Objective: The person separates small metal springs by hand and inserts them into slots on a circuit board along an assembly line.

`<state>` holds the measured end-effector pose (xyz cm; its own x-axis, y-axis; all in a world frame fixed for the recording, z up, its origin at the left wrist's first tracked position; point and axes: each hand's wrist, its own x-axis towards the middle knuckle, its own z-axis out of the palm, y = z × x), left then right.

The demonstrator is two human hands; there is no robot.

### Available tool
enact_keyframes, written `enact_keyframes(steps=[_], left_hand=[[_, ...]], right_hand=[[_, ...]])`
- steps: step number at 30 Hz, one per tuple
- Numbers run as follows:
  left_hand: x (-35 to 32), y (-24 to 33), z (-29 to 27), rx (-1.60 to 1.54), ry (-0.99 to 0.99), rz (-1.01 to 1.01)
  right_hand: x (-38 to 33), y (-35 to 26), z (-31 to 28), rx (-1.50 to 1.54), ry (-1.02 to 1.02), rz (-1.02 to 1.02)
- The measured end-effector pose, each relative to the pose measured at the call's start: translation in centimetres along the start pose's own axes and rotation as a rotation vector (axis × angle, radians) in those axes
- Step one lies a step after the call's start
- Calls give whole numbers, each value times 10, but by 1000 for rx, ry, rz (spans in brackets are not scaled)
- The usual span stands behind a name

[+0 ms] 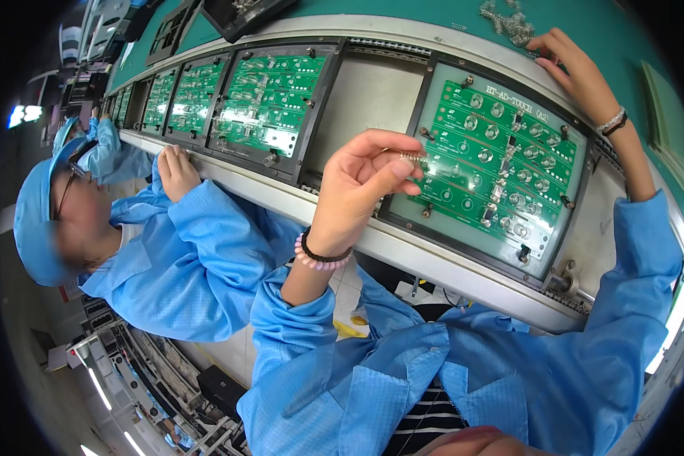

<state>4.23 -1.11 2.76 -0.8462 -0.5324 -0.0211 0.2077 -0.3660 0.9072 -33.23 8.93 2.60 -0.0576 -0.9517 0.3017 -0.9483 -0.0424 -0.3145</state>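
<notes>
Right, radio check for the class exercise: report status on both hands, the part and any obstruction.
Left hand pinching small metal coil. Right hand at edge of loose coil pile. Left hand partly blocks view of board panel at its left edge.

Bright green with white markings is shown on the circuit panel (pixel 482 175), which is bordered by a black frame (pixel 463 248). Beyond the panel, a teal green is seen on the table surface (pixel 403 11), and silver on the pile of springs (pixel 513 26). Below the panel, the light blue overall (pixel 638 281) is patterned with a fine grid; the shirt (pixel 429 414) is striped black and white. Left of the panel, pale pink is shown by a beaded bracelet (pixel 327 262), light blue by a cap (pixel 34 220).
</notes>
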Motion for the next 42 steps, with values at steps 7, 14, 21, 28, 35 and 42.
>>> enact_keyframes(steps=[7, 14, 21, 28, 35, 42], left_hand=[[5, -1, 7, 65, -18, 67], [28, -3, 15, 401, -96, 51], [54, -12, 22, 1128, -202, 326], [56, -22, 15, 1324, -252, 506], [59, -21, 19, 1402, -326, 580], [61, -25, 21, 1388, -346, 562]], right_hand=[[6, -2, 5, -95, 89, -256], [37, 12, 40, 1128, 401, -989], [-44, -3, -15, 699, 109, 256], [-97, -34, -31, 845, 11, 364], [-145, -42, -37, 842, -13, 478], [-175, -54, -40, 879, 47, 560]])
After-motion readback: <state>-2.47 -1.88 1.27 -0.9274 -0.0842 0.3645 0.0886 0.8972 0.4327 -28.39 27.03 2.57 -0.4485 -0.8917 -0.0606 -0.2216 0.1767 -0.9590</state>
